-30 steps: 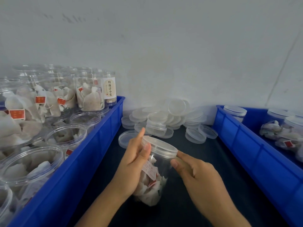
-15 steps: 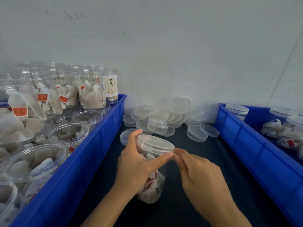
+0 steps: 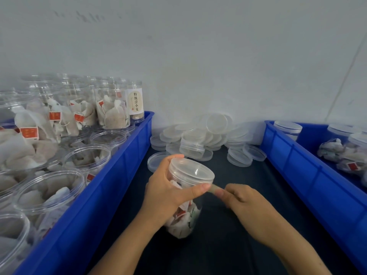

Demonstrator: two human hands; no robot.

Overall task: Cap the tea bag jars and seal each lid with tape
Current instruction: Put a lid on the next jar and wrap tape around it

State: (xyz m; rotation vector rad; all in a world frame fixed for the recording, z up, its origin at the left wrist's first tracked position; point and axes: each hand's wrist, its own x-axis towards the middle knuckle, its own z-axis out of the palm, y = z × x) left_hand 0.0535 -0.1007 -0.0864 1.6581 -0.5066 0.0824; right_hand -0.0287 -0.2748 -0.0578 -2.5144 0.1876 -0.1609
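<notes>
head view. the left hand [image 3: 168, 192] grips a clear jar [image 3: 185, 211] of tea bags, fingers curled round its upper wall and the thumb pressed just under the lid [image 3: 191, 169], which sits on the jar's mouth. the jar is tilted, its base resting on the dark table [image 3: 234, 245] between two bins. the right hand [image 3: 245, 207] pinches a short strip of translucent tape [image 3: 215, 189] between thumb and fingertips; the strip runs from the left thumb at the lid's edge to the right fingers. left: a blue bin [image 3: 119, 175] holding open, uncapped jars [image 3: 49, 187] of tea bags, with more jars stacked behind, one bearing a printed label [image 3: 135, 101]. centre rear: a loose pile of clear spare lids [image 3: 198, 135] on the table against the wall. right: a second blue bin [image 3: 309, 171] holding capped jars [image 3: 288, 129], some lying on their sides.
</notes>
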